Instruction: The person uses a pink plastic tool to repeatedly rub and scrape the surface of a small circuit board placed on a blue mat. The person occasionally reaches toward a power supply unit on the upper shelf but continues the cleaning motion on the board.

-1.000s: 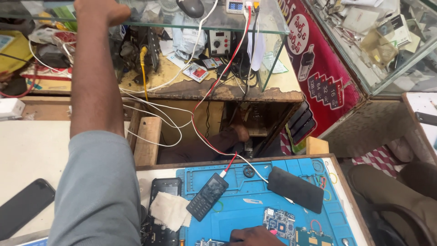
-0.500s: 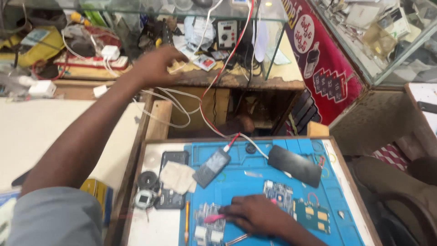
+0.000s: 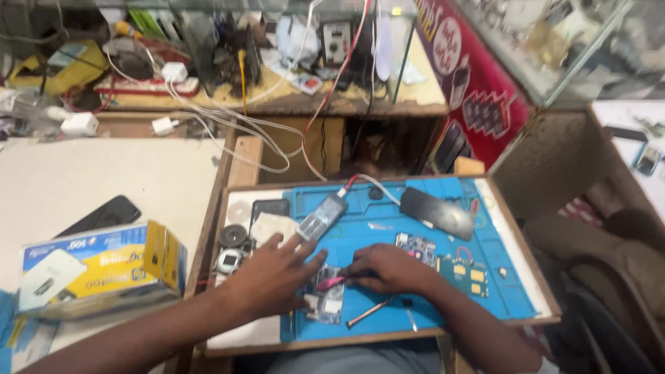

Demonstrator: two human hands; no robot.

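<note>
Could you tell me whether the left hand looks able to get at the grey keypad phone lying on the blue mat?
Probably yes: the left hand lies open on the blue mat, its fingertips right by the grey keypad phone, with nothing between them.

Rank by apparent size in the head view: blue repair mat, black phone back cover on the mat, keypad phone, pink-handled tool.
1. Blue repair mat, by far the largest.
2. Black phone back cover.
3. Keypad phone, somewhat smaller than the cover.
4. Pink-handled tool, smallest, though the right hand hides part of it.

Both hands (image 3: 332, 277) over circuit board (image 3: 324, 303) on blue mat (image 3: 422, 305)
</note>
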